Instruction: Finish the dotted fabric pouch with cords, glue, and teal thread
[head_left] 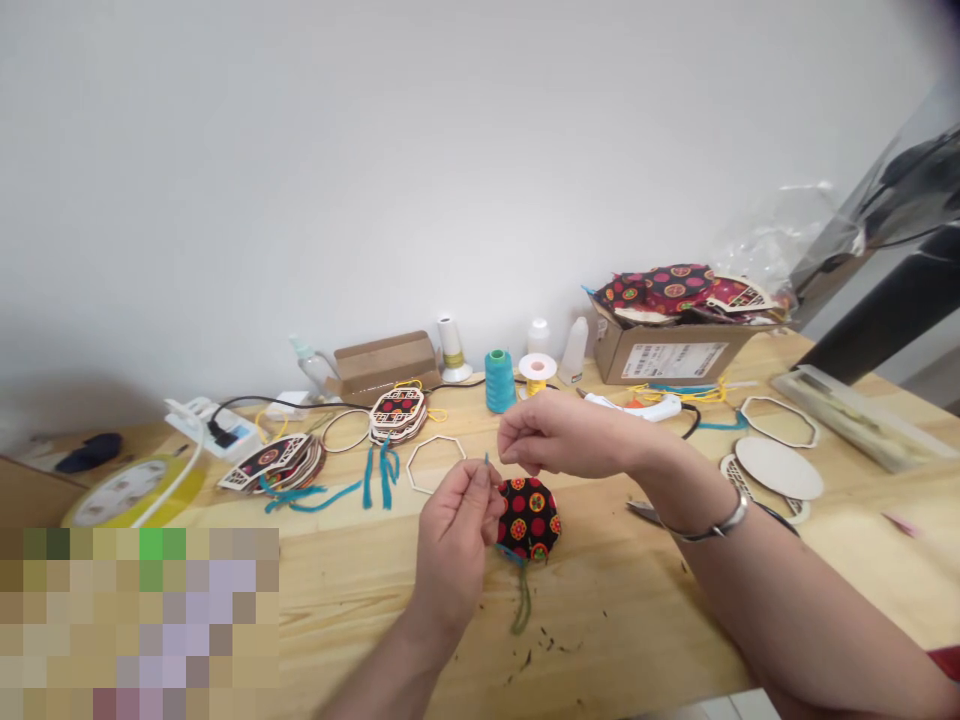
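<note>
A round black fabric piece with red and yellow flower patterns [531,520] lies on the table, with a blue cord and a green loop [522,605] at its lower edge. My left hand [463,515], at the left edge of the fabric, is pinched closed; a short blue tip [487,458] sticks up from its fingertips. Above the fabric is my right hand [559,435], its fingers curled together; whatever they hold is too small or hidden to make out. A silver bracelet circles the right wrist.
On the wooden table [360,600] are scissors [646,513], a teal thread spool [499,382], a white glue gun [645,408] and wooden octagon frames [435,464]. Stacked patterned pieces [397,412] stand at the back left. A cardboard box [660,352] of fabric is at the back right.
</note>
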